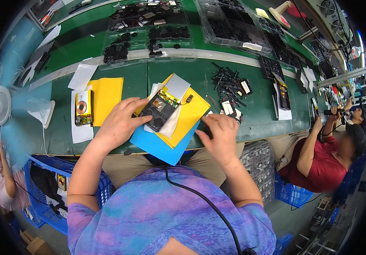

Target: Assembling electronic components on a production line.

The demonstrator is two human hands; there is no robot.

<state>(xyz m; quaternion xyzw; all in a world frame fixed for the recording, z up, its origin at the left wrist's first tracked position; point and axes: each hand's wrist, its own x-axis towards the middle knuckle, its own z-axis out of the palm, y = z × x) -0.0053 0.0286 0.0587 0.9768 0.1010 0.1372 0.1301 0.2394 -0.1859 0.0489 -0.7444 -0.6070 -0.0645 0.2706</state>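
A half-assembled electronic device [162, 111] with a black casing, a green circuit board and a small connector on a wire lies tilted in front of me. A silvery flat plate [177, 87] sits at its far end. Beneath it are white paper, yellow sheets [191, 114] and a blue sheet [161, 146] reaching over the table edge. My left hand [123, 121] holds the device's left side, thumb on its near corner. My right hand [220, 134] is beside the yellow sheets' right edge, thumb and fingers apart, with nothing visible in it.
A pile of black slim parts [230, 85] lies right of the sheets. Another device with a copper coil [82, 107] is at left, near a white fan [0, 105]. Clear trays of black parts [149, 36] stand behind. A co-worker in red [319, 157] sits at right.
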